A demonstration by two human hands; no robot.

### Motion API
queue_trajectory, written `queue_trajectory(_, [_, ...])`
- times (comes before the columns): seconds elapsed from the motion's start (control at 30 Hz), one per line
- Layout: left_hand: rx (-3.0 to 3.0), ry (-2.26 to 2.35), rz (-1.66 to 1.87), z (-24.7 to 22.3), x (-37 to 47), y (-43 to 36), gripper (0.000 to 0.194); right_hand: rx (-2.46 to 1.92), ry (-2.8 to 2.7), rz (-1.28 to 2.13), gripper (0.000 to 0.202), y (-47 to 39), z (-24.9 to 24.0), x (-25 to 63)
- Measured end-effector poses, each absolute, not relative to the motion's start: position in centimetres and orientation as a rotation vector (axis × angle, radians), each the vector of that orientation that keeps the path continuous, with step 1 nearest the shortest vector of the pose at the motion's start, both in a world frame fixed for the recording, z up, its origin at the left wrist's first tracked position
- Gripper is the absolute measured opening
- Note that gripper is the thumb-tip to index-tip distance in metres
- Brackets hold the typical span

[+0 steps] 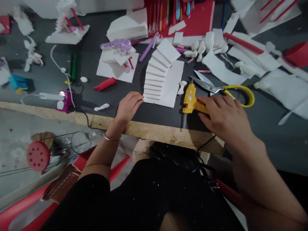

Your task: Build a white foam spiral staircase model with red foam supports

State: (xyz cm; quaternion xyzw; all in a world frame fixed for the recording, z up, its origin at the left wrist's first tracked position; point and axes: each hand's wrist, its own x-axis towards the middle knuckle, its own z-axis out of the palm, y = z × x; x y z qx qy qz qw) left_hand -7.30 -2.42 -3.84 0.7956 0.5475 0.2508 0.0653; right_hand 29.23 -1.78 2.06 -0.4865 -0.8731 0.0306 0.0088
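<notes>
A white foam staircase model [154, 84], its curved steps fanned out on a white base, lies on the dark table in front of me. My left hand [128, 106] pinches its near left corner between thumb and fingers. To the right, my right hand [222, 117] is closed round the handle of a yellow hot glue gun [190, 98], whose nozzle points away from me. A glue stick [184, 121] sticks out of the gun's back. Just beyond that hand lie scissors [237, 91] with yellow handles, blades apart. A crumpled white scrap [182, 87] sits between model and gun.
Behind stands another foam model [117, 53] with purple trim. A red roll [105, 84], a green marker [74, 65] and a purple power adapter [65, 101] lie left. White foam scraps [223, 69] cover the right. The wooden table edge [166, 135] runs close to my body.
</notes>
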Motion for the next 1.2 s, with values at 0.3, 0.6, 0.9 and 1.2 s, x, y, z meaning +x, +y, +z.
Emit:
queue_trajectory(0.3, [2.473, 1.624, 0.886, -4.1, -7.1, -2.9, 0.015, -1.603, -2.606, 0.105, 0.034, -1.5, 2.0, 28.3])
queue_trajectory(0.6, [2.506, 1.589, 0.951, -4.2, -6.9, -2.8, 0.015, -1.553, -2.232, 0.473, 0.026, -1.6, 2.7, 28.8])
queue_trajectory(0.9, [2.334, 1.721, 0.867, -3.5, -5.6, -3.2, 0.025, -1.499, -1.787, 1.346, 0.030, -0.8, 4.0, 24.9])
queue_trajectory(1.2, [2.231, 1.748, 0.779, -3.9, -5.1, -2.7, 0.007, -1.035, -1.309, 1.978, 0.041, 0.3, -0.8, 22.2])
